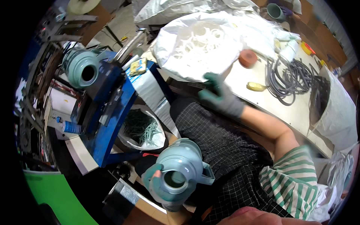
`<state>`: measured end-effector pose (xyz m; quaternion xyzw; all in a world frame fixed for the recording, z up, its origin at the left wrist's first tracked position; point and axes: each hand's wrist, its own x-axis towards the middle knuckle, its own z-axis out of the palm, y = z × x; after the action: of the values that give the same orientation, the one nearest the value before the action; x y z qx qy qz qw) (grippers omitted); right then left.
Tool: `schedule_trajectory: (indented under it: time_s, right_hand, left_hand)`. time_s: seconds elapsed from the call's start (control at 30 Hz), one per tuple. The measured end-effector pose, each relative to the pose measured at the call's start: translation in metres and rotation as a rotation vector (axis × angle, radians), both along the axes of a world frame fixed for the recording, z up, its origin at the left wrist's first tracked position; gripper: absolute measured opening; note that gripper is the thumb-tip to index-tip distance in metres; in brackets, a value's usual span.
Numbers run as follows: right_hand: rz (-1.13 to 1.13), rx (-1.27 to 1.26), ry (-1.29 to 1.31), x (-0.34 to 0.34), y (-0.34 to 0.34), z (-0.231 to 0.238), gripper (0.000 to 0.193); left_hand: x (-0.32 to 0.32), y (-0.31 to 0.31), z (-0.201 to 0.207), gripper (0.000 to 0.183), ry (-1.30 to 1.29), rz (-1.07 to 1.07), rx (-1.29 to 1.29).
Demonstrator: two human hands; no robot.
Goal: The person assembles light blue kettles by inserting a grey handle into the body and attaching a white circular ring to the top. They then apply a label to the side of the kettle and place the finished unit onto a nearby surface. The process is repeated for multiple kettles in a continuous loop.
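Observation:
My left hand, in a grey-green work glove, grips a pale green plastic jug low in front of me. The round mouth of the jug faces up toward me, and its side handle points right. My right hand, gloved in grey with green fingertips, is held over the near edge of the table, just below a large white bag. Its fingers are apart and slightly bent, with nothing visible in them. Inside the bag lie many white plastic rings.
A similar green jug sits at the blue machine. Below is a bag of green trimmings. The table holds a brown tape roll, coiled grey strips and a yellow-green item. Another person's gloved hand holds a green part.

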<state>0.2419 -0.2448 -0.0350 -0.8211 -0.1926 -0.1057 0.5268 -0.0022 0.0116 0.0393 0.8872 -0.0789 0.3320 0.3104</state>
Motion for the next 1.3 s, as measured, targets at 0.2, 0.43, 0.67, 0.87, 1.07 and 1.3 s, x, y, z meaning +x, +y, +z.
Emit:
schedule_trajectory:
  time_s: [0.2,0.43,0.67,0.87,1.07,1.3]
  right_hand:
    - [-0.814,-1.299,0.034,0.001,-0.220,-0.006,0.037]
    - [-0.790,-0.840,0.298,-0.007,-0.290,-0.009,0.046]
    - [-0.804,0.118,0.224,0.068,-0.384,-0.037,0.033]
    - [-0.807,0.529,0.541,0.086,-0.375,0.026,0.027]
    - [-0.749,0.326,0.507,0.114,-0.374,0.046,0.030]
    - [-0.944,-0.727,0.216,0.104,-0.325,0.069,0.051]
  left_hand:
    - [-0.001,-0.022,-0.016,0.089,0.125,-0.032,0.038]
    - [0.013,-0.026,-0.019,0.084,0.110,-0.084,0.071]
    - [0.022,-0.035,-0.007,0.073,0.055,-0.092,0.022]
    - [0.020,-0.033,-0.009,0.075,0.054,-0.102,0.025]
    - [0.012,-0.026,-0.016,0.078,0.075,-0.101,0.032]
    - [0.001,-0.021,-0.029,0.078,0.118,-0.058,-0.026]
